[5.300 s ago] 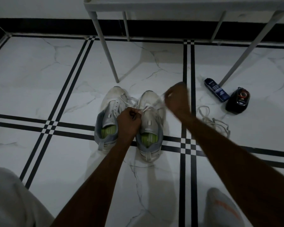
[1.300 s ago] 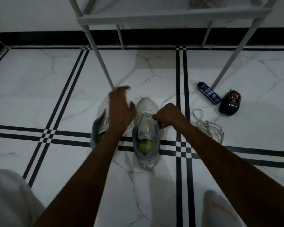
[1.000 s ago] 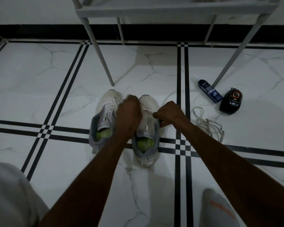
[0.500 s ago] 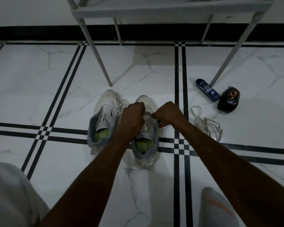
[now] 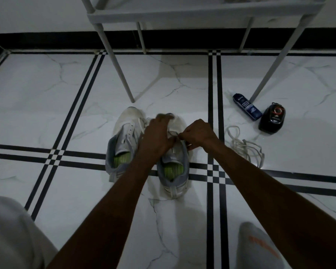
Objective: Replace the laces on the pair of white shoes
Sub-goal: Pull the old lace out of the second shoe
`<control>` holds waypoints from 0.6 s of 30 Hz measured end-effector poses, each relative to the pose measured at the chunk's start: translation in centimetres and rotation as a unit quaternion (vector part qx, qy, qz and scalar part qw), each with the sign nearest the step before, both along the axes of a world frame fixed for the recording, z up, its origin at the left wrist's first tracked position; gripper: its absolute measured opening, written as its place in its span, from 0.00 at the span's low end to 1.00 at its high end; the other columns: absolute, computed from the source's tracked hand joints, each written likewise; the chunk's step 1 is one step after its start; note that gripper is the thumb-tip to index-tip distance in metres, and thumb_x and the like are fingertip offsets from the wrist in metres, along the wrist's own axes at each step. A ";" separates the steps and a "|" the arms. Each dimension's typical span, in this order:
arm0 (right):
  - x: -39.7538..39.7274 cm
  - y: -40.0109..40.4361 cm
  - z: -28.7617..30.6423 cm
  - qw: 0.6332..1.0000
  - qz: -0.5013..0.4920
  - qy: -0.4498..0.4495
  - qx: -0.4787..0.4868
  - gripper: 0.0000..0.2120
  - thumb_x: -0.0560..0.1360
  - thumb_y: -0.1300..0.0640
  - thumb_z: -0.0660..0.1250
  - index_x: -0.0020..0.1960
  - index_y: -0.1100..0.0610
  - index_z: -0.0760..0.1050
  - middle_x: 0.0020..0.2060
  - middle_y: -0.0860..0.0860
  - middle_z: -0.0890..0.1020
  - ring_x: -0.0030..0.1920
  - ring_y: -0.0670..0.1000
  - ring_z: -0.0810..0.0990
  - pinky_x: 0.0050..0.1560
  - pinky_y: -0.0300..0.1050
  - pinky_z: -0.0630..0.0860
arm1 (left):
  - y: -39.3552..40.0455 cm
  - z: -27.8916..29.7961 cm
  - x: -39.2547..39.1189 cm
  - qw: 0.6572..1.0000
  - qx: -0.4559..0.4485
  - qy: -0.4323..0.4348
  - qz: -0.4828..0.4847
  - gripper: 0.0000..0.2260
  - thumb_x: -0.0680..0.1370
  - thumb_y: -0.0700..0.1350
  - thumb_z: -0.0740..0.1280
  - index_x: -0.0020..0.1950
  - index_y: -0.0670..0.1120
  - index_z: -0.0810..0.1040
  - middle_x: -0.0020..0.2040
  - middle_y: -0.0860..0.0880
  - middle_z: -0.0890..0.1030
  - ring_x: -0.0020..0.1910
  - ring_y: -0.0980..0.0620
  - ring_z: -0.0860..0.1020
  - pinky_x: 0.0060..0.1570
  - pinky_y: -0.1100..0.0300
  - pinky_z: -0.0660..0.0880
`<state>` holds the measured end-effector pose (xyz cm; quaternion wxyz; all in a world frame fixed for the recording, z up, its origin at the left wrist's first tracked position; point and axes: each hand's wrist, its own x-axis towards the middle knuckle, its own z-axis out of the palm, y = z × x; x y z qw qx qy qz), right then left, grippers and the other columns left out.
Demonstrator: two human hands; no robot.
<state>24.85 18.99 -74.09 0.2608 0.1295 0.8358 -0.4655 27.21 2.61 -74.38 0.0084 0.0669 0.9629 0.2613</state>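
2 white shoes (image 5: 124, 136), grey collars, green insoles

Both hands' fingers (image 5: 163, 121) meet over the right shoe (image 5: 173, 158); left shoe (image 5: 124, 144) just left; loose laces (image 5: 244, 148), a bottle (image 5: 246, 106) and possibly a polish tin (image 5: 272, 119) lie right.

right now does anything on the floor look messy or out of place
A loose white lace lies in a tangled heap on the tiles right of the shoes, and a blue bottle lies on its side by the rack leg. Otherwise nothing stands out.
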 end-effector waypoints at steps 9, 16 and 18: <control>0.2 0.4 -0.9 1.000 0.001 0.017 0.010 0.26 0.57 0.44 0.74 0.41 0.66 0.82 0.35 0.59 0.85 0.37 0.58 0.86 0.41 0.58 0.84 | -0.5 -0.8 0.1 0.945 0.250 -0.058 0.200 0.07 0.75 0.46 0.68 0.48 0.46 0.74 0.49 0.41 0.83 0.47 0.46 0.81 0.50 0.50 0.79; 0.3 0.3 -0.3 0.999 0.024 0.027 0.026 0.13 0.69 0.56 0.77 0.45 0.66 0.83 0.38 0.60 0.86 0.37 0.57 0.86 0.42 0.54 0.85 | -0.3 0.8 0.1 0.978 0.104 0.048 0.172 0.24 0.75 0.52 0.76 0.65 0.44 0.72 0.63 0.43 0.73 0.63 0.44 0.69 0.58 0.55 0.68; 0.3 -0.1 0.1 0.997 0.047 0.059 0.033 0.12 0.69 0.59 0.77 0.49 0.64 0.83 0.42 0.59 0.86 0.38 0.56 0.86 0.44 0.52 0.85 | 0.4 1.1 1.6 0.979 0.032 0.087 0.181 0.18 0.75 0.54 0.73 0.58 0.46 0.75 0.58 0.45 0.75 0.57 0.45 0.72 0.56 0.50 0.73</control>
